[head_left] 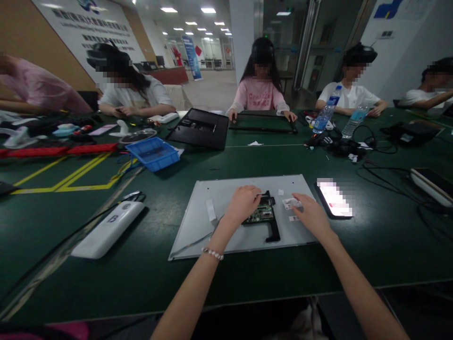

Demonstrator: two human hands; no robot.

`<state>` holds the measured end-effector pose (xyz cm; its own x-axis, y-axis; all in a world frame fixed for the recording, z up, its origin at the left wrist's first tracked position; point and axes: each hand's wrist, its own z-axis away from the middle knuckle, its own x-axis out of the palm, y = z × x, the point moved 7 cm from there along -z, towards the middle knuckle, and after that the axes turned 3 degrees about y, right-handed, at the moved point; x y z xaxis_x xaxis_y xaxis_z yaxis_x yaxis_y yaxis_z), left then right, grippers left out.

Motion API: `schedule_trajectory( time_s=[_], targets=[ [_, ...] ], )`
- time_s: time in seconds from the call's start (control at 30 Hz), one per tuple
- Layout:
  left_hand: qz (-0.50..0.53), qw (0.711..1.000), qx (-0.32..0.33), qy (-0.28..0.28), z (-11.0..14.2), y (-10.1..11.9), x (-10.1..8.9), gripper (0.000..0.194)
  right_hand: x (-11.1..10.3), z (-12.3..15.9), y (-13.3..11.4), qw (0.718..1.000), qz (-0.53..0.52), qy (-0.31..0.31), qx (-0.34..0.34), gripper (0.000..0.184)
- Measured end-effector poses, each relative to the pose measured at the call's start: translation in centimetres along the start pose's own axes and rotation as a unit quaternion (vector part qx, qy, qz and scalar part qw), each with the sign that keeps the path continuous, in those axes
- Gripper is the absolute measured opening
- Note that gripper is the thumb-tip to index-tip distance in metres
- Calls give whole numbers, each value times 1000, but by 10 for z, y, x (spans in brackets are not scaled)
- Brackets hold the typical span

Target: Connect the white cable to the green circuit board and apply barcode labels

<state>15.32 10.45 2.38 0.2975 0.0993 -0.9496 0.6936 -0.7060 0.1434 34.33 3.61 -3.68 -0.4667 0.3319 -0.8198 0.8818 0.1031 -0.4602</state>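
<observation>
A pale flat panel (226,241) lies on the table before me. On it rests a green circuit board (264,213) with a black bracket (273,231) at its right side. My left hand (244,202) reaches over the board's left and top part, fingers bent together; whatever sits under the fingertips is hidden. Over the panel's right side is my right hand (310,213), thumb and fingers apart, beside a printed white label (290,203). A white strip (211,210) and a thin grey cable (194,245) lie at the panel's left.
A lit phone (334,198) lies right of the panel, a white power bank (109,230) to its left. Farther back are a blue basket (153,153), a black casing (200,128) and water bottles (327,111). Across the table, a person holds a black frame (262,130).
</observation>
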Motion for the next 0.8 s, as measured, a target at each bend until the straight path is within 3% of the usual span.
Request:
schedule_trajectory(
  time_s=[0.17,0.3,0.47,0.67,0.8],
  targets=[
    [31,999,-40,-1,26,-13,-11,28,-1,-1,1,1000,-1,8,2,40],
    [38,997,-59,35,42,-17,-14,34,-3,0,0,1000,8,14,4,38],
    [51,995,-80,21,58,-22,-2,59,-8,-8,-10,999,23,18,-27,35],
    [79,993,-88,-21,66,-26,13,81,5,-37,-35,985,83,-57,-139,22],
    [94,990,-101,-31,68,-28,18,86,18,-48,-38,976,140,-86,-142,16]
  ],
)
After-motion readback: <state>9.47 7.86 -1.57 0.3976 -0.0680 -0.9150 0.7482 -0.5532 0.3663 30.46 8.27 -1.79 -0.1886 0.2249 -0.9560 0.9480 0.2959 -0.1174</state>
